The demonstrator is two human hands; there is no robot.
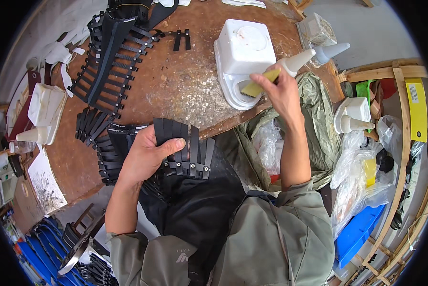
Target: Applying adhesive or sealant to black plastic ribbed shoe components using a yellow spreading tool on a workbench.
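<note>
My left hand [145, 155] is closed on a black strap piece [175, 136], its thumb pressing across the flat strips. Small metal rivets line that piece's lower edge, and it lies over my black apron [187, 200]. My right hand [281, 90] pinches an olive-yellow flat pad [256, 86]. The pad's lower end is in or just over the round open cup of a white plastic glue dispenser [247, 47]; the exact contact is hard to see. More black riveted strap pieces [111, 71] lie linked along the table to the left of the dispenser.
The brown worktable [180, 90] is stained. White cone-tipped bottles [298, 61] stand right of the dispenser. A green sack [314, 124] hangs open beside my right forearm. Another white dispenser [47, 107] sits at the left; a wooden rack [401, 124] rises at the right.
</note>
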